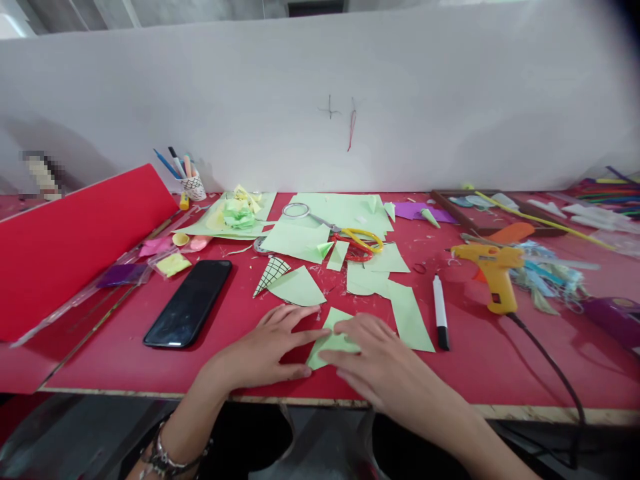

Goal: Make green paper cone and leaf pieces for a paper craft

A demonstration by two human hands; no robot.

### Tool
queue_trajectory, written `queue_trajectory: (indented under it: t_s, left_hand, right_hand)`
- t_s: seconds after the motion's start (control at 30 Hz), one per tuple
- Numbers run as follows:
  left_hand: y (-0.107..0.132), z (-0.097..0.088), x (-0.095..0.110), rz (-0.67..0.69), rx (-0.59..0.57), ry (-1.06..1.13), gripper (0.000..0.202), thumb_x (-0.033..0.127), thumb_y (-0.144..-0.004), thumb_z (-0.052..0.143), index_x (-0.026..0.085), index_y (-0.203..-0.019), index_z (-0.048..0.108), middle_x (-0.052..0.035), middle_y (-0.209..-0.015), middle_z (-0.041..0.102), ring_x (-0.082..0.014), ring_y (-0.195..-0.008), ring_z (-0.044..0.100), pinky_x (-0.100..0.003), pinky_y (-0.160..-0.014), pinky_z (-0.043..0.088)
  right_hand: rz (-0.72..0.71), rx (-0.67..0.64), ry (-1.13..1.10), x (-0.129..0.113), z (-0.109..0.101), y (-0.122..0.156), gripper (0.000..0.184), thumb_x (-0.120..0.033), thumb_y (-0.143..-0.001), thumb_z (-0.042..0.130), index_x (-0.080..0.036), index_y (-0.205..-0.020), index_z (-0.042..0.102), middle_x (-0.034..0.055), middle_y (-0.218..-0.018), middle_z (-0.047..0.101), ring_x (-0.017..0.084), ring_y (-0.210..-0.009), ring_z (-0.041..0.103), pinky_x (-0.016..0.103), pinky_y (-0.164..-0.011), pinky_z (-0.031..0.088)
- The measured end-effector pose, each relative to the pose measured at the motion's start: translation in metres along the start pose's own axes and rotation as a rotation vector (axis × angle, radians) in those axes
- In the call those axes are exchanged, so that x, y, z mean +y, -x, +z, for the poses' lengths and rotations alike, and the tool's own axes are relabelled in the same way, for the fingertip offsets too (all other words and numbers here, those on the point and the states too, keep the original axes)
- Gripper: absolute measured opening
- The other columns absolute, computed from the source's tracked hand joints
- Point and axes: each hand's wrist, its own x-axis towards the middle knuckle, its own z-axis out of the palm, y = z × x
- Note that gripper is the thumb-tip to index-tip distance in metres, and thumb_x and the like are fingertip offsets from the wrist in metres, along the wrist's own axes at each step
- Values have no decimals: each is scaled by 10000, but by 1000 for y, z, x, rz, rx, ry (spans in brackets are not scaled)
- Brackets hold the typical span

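A pale green piece of paper (pixel 320 360) lies near the table's front edge between my hands. My left hand (pixel 273 347) rests flat at its left side, fingers spread, with the index fingertip and thumb at the paper's edge. Over the paper's right part is my right hand (pixel 375 353), palm down, its bent fingers apart and touching the sheet. Part of the paper is hidden beneath it. Just beyond lie a fan-shaped green piece (pixel 300 287), a cone with a black grid pattern (pixel 271 275) and a longer green strip (pixel 411 313).
Scissors with yellow handles (pixel 363 239) lie on green sheets. A black phone (pixel 190 303) is at left, beside a red board (pixel 85 247). At right are a white marker (pixel 440 310) and a yellow glue gun (pixel 495 270) with its cord over the front edge. A pen cup (pixel 194 187) stands at the back.
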Motion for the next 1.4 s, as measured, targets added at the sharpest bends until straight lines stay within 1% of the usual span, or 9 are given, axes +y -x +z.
queue_trajectory:
  t_s: [0.03, 0.1, 0.27, 0.53, 0.7, 0.8, 0.93, 1.07, 1.4]
  left_hand:
    - [0, 0, -1, 7, 4, 5, 521, 423, -809, 456, 450, -1285, 245, 43, -1440, 138, -275, -1285, 148, -498, -1009, 209]
    - [1, 0, -2, 17, 8, 10, 530, 405, -810, 462, 436, -1292, 245, 37, -1440, 141, -270, -1284, 152, -484, -1009, 222]
    - [2, 0, -3, 2, -6, 22, 572, 419, -787, 492, 427, -1299, 236, 39, -1438, 154, -269, -1281, 164, -477, -1006, 239]
    - [3, -4, -4, 8, -31, 51, 648, 477, -751, 515, 370, -1321, 226, 13, -1437, 163, -264, -1295, 133, -457, -1016, 235]
    - [0, 0, -3, 4, 58, 64, 592, 475, -815, 411, 336, -1341, 179, 3, -1412, 243, -214, -1266, 219, -408, -1020, 248]
    - [-3, 2, -3, 22, 93, 26, 506, 433, -832, 408, 364, -1310, 259, 17, -1387, 296, -203, -1242, 263, -399, -1009, 264]
    - [-3, 2, -4, 44, 114, -3, 487, 390, -804, 481, 390, -1268, 336, 22, -1374, 312, -212, -1229, 286, -394, -997, 283]
    - [-3, 1, -5, 48, 116, 13, 513, 393, -783, 511, 384, -1267, 343, 21, -1373, 315, -221, -1225, 293, -398, -998, 285]
    - [-3, -4, -3, 11, 50, 65, 516, 392, -781, 509, 395, -1267, 336, 32, -1390, 275, -225, -1248, 253, -405, -1006, 270]
  right_hand:
    - [-55, -25, -40, -4, -1, 1, 258, -200, -835, 444, -300, -1047, 553, 41, -1107, 509, 200, -1018, 454, 391, -908, 349]
    - [-87, -48, -104, -8, 0, 3, 255, -250, -837, 453, -320, -1064, 545, 21, -1104, 507, 186, -1037, 439, 396, -957, 301]
    - [-9, -81, -198, -6, 7, 8, 290, -260, -833, 442, -332, -1100, 530, 25, -1051, 509, 184, -1015, 432, 342, -868, 376]
    - [10, -108, -256, -6, 5, 6, 313, -324, -822, 463, -335, -1132, 507, 32, -1075, 495, 195, -1026, 421, 346, -857, 382]
    - [18, -87, -236, -6, 8, 5, 307, -314, -830, 459, -339, -1131, 515, 27, -1042, 513, 181, -989, 448, 330, -833, 397]
    - [6, -75, -208, -7, 10, 4, 324, -324, -829, 458, -339, -1150, 500, 32, -1036, 522, 190, -988, 453, 347, -828, 404]
    - [17, -36, -193, -6, 10, 4, 271, -284, -839, 441, -300, -1080, 563, 38, -1015, 545, 181, -971, 478, 335, -832, 408]
    - [74, -45, -205, -2, 7, 7, 237, -275, -826, 451, -296, -996, 616, 37, -1015, 556, 183, -938, 512, 338, -810, 423]
    - [220, -65, -198, 22, -8, 18, 237, -261, -798, 485, -305, -942, 668, 52, -1054, 582, 193, -963, 545, 338, -814, 449]
